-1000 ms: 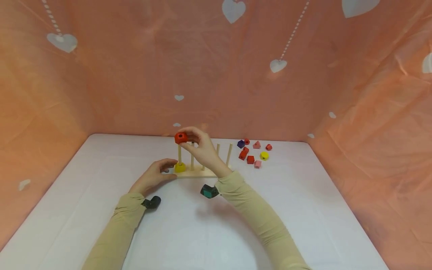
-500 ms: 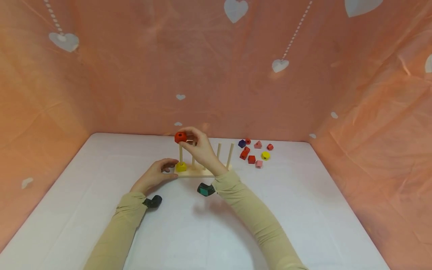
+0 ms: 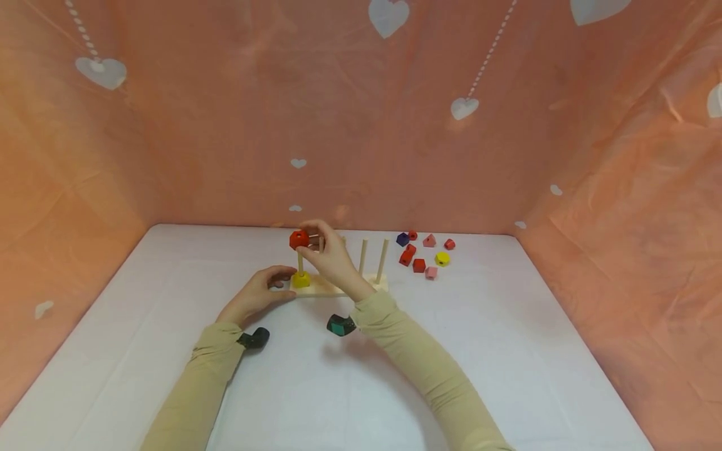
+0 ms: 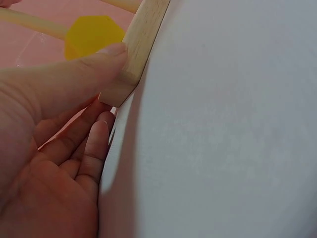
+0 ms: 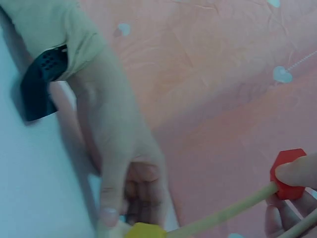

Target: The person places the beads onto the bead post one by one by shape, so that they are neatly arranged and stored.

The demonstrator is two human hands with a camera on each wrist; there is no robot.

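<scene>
the right hand [image 3: 334, 258] pinches a red bead [image 3: 298, 240] between its thumb and fingers. the bead sits at the top of the leftmost peg [image 3: 301, 260], just left of the right hand's palm; the peg's tip meets its underside, though how far it enters is hidden. straight below this pinch, a yellow bead [image 3: 301, 281] rests at the foot of the same peg, just beside the fingertips of the left hand [image 3: 259, 292]. that hand grips the left end of the wooden base [image 3: 324, 289], thumb on the near edge and fingers round the far side. more upright pegs rise from the base behind and to the right of the right hand.

well to the right of the right hand, loose pieces lie on the tabletop [image 3: 479, 351]: a purple bead [image 3: 403, 239], several red pieces [image 3: 419, 266], two pink pieces [image 3: 431, 273] and a yellow disc [image 3: 442, 259]. behind each hand, a beige sleeve [image 3: 423, 357] covers the arm, and a dark device [image 3: 340, 325] juts from the wrist. beyond both hands stands a pinkish backdrop [image 3: 350, 138] with pale hearts.
</scene>
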